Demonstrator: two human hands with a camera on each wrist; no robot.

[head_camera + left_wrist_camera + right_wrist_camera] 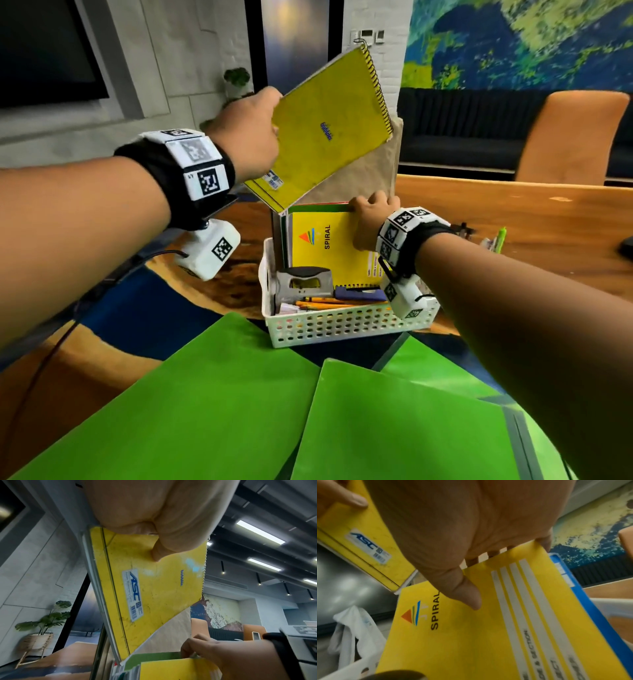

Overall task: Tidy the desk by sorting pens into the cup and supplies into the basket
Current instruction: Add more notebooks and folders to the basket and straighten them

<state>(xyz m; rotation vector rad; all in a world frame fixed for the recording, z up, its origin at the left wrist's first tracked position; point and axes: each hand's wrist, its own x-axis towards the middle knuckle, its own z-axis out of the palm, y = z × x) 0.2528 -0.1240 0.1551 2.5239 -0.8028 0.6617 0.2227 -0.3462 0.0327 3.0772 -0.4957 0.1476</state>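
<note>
My left hand [255, 133] grips a yellow spiral notebook marked "bubbles" [329, 133] by its edge, thumb on the cover [155, 553]. It hangs tilted, lower corner at the tops of the books standing in the white perforated basket [342, 327]. My right hand [371, 219] curls over the top edge of an upright yellow "SPIRAL" notebook [325, 246] in the basket, thumb on its cover [471, 599]. Behind it stand a green-edged book [154, 657] and a brown envelope [370, 174]. A grey stapler [305, 282], pencils [329, 303] and a dark blue item lie in the basket.
Green folders [239, 404] overlap on the table in front of the basket. Pens [496, 240] lie on the wooden table [513, 212] to the right. An orange chair [575, 137] stands beyond the far edge. A cable runs from my left wrist camera.
</note>
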